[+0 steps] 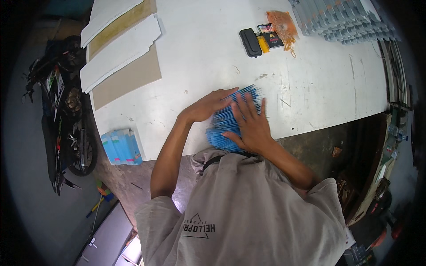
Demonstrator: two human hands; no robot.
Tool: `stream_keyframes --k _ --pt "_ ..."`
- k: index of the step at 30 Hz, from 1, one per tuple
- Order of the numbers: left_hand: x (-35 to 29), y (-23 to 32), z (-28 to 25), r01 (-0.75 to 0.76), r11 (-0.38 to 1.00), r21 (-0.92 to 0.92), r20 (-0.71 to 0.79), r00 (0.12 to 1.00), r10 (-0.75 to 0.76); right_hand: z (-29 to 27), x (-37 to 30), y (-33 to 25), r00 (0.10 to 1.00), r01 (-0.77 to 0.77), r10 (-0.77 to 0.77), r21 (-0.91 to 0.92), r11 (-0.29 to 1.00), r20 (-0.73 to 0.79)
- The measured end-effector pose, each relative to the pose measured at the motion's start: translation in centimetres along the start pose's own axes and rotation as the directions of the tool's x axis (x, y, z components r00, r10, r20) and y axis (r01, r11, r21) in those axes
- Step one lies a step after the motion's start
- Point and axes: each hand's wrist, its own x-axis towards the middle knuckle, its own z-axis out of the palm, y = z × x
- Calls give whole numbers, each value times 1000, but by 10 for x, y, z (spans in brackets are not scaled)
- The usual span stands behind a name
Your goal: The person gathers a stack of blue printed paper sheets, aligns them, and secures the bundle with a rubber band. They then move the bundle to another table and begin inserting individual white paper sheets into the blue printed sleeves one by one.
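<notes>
Your right hand (250, 126) lies flat, fingers spread, on a fanned stack of blue cards (226, 122) at the near edge of the white table (199, 53). Your left hand (208, 104), open too, presses its far-left side. The stack's long axis runs from near-left to far-right. Flat card sheets (120, 53) lie far left, well apart; a black case (250, 42) sits beyond.

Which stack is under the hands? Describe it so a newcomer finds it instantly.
Start at the big white table and go to its near edge, where the left hand and right hand press down. Beneath them lies a fanned stack of blue flat cartons. Unlike the small light-blue pile at the table's left corner and the grey stacks far right, it is deep blue and spread out.
</notes>
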Motion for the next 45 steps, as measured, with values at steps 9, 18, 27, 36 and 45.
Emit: stream_keyframes --k 9,18,27,36,45 --pt "-4 -16 2 -4 966 -259 -91 996 -20 -5 18 -12 989 29 -14 -97 995 145" --pt "2 -19 3 -91 955 -281 -127 990 57 -13 6 -11 985 43 -42 -3 999 167" --pt "8 -9 2 -60 975 -212 -148 989 29 13 -10 -13 985 83 -70 -75 994 155" --pt "9 -8 7 -43 974 -224 -205 979 -4 17 4 -25 993 43 -34 -82 996 114" --pt "21 -18 26 -117 983 -144 -349 935 60 -33 42 83 963 -114 187 333 936 -196"
